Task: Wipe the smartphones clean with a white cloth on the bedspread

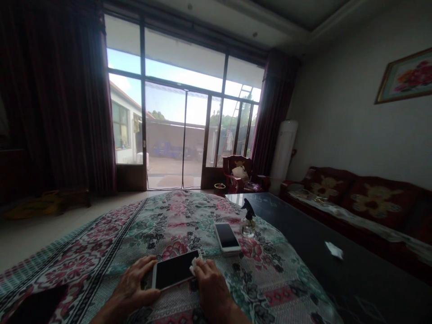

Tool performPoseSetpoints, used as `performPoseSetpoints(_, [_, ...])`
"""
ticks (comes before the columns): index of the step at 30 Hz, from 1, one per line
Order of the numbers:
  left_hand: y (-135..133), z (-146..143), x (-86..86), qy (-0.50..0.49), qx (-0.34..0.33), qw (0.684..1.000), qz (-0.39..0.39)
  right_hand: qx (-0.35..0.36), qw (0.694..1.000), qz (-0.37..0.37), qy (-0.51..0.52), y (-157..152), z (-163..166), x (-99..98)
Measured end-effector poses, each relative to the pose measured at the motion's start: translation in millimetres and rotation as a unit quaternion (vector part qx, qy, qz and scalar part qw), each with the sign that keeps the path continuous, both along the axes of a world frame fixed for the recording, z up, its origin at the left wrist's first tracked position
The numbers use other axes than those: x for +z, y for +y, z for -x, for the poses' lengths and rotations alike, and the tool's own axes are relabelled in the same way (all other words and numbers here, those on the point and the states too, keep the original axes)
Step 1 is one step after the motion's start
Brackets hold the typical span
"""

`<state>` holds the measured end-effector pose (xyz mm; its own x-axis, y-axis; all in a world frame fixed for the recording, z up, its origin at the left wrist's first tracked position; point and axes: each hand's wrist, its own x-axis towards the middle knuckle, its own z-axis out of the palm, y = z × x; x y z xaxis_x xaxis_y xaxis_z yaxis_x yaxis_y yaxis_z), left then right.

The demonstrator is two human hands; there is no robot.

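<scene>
A white-edged phone with a dark screen lies on a floral cloth. My left hand grips its left end, thumb under the lower edge and fingers along the top. My right hand presses a small white wipe against the phone's right end, fingers closed on it. A second phone lies flat further away, next to a small clear spray bottle with a black trigger head.
The floral cloth covers a surface beside a dark glossy table bearing a white scrap. A dark red sofa runs along the right wall. A wooden armchair stands by the glass doors. Dark object at lower left.
</scene>
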<state>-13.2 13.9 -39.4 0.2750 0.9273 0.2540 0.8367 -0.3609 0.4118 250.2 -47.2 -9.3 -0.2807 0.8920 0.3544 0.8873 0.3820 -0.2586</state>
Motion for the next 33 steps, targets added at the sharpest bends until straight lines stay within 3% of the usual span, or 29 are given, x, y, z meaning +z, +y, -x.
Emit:
performPoseSetpoints(15, [3,4,-7.2,0.01,-0.005,1.0,-0.026,-0.022,0.998,-0.042,0.039,43,22,6.8])
performPoseSetpoints(33, [2,3,-4.6,0.019,-0.008,0.999,-0.033,0.05,0.999,-0.019,-0.001,-2,-6,-5.4])
